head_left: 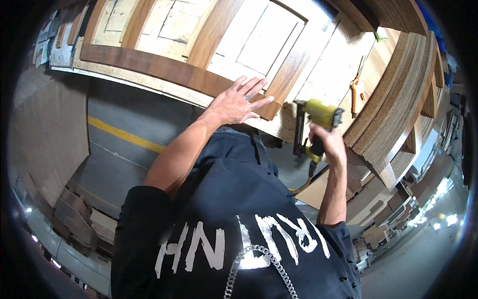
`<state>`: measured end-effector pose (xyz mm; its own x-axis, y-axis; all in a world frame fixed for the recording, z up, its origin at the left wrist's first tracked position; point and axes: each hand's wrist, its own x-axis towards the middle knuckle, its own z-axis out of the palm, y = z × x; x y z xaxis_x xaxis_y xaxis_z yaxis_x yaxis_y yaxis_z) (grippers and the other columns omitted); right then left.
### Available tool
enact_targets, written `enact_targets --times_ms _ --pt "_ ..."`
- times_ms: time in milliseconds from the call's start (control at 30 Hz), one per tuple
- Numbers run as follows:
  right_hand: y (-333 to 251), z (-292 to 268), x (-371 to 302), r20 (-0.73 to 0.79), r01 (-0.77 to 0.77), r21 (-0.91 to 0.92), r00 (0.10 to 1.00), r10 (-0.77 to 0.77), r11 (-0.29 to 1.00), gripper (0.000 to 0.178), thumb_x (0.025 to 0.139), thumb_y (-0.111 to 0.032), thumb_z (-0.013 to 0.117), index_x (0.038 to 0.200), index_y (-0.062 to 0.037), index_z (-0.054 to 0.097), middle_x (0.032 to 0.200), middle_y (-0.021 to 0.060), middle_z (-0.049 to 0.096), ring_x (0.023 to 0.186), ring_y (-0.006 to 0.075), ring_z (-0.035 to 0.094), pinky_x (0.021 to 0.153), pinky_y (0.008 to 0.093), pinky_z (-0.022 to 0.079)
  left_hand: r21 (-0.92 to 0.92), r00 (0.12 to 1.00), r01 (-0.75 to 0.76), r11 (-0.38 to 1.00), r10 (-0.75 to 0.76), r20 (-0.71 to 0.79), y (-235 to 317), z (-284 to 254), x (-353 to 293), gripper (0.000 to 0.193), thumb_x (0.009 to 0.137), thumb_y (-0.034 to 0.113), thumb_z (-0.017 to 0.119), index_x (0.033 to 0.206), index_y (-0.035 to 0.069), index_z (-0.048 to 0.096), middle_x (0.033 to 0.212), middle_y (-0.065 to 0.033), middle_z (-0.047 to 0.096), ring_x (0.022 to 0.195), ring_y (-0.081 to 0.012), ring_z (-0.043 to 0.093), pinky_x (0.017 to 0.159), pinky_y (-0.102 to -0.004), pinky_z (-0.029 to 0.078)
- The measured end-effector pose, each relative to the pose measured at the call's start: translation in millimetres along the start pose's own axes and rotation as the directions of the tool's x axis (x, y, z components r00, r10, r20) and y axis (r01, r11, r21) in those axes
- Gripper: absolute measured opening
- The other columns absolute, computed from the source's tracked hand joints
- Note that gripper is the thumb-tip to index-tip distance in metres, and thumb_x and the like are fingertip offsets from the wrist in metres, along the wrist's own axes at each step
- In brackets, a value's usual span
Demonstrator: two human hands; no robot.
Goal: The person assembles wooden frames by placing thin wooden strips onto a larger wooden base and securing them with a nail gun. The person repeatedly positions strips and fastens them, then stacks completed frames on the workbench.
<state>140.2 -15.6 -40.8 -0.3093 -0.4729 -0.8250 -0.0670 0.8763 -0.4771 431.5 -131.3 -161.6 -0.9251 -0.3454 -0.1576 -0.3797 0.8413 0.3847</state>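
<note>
Our pale tabletop [323, 74] carries the wooden frame [209, 40], which we judge stiff and best steadied near its corner, where our left hand [239, 102] rests, fingers spread. Our right hand [328, 142] grips the yellow nail gun [321, 112] by its handle, likely the surest hold for its weight.

Decent lane between the brown wooden frame [194, 75] and slim orange tool [354, 92], but the yellow-and-black nail gun [322, 112] kinda plugs its near end, and stacked brown boards [393, 94] wall off the right.

Grey floor [137, 110], yellow stripe [124, 133], bright lights [451, 219].
</note>
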Motion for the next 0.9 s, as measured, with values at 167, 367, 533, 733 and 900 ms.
enact_targets --times_ms 167,367,533,733,900 --pt "9.7 37.1 -2.6 0.06 0.255 -0.479 0.964 -0.258 0.84 0.045 0.089 -0.026 0.074 0.122 0.0026 0.067 0.106 0.0168 0.076 0.091 0.0259 0.074 0.081 0.0379 0.058 -0.018 1.0 -0.008 1.0 0.007 -0.019 -1.3 -2.1 -0.6 0.072 0.097 0.056 0.056 0.16 0.032 0.032 0.169 -0.0139 0.018 0.157 -0.0296 0.016 0.127 -0.0511 0.011" --pt "11.0 48.8 2.9 0.108 0.401 -0.54 0.905 -0.411 0.74 0.032 0.084 -0.022 0.077 0.102 0.0045 0.073 0.085 0.019 0.075 0.077 0.0259 0.074 0.072 0.0366 0.058 -0.035 0.998 -0.019 0.999 0.017 -0.053 -3.2 4.8 -0.7 0.073 0.096 0.054 0.058 0.161 0.032 0.031 0.169 -0.0142 0.022 0.156 -0.0292 0.019 0.127 -0.0511 0.012" --pt "2.3 57.2 -2.6 0.071 0.376 -0.532 0.913 -0.402 0.759 0.028 0.082 -0.019 0.076 0.098 0.004 0.073 0.08 0.018 0.074 0.072 0.0262 0.073 0.069 0.0372 0.058 -0.038 0.999 -0.014 0.999 0.012 -0.041 -2.7 1.9 -0.5 0.075 0.095 0.054 0.06 0.161 0.033 0.03 0.168 -0.014 0.023 0.156 -0.0296 0.019 0.127 -0.0512 0.012" --pt "4.2 58.8 -1.5 0.056 0.324 -0.553 0.933 -0.354 0.767 0.028 0.08 -0.015 0.076 0.1 0.0034 0.07 0.081 0.0224 0.073 0.077 0.0356 0.073 0.071 0.0414 0.058 -0.023 0.998 -0.013 1.0 0.012 -0.063 -2.1 3.0 -1.3 0.076 0.094 0.055 0.061 0.16 0.033 0.031 0.168 -0.0133 0.023 0.155 -0.03 0.019 0.127 -0.0516 0.013" --pt "-8.1 59.9 -5.3 0.082 0.359 -0.617 0.914 -0.396 0.701 0.027 0.08 -0.014 0.074 0.1 0.0043 0.073 0.081 0.0207 0.074 0.075 0.0302 0.075 0.07 0.0389 0.058 -0.036 0.999 -0.003 0.999 0.002 -0.036 -0.6 0.2 -2.3 0.076 0.094 0.054 0.062 0.16 0.034 0.031 0.168 -0.0127 0.024 0.156 -0.0289 0.019 0.128 -0.0496 0.011"
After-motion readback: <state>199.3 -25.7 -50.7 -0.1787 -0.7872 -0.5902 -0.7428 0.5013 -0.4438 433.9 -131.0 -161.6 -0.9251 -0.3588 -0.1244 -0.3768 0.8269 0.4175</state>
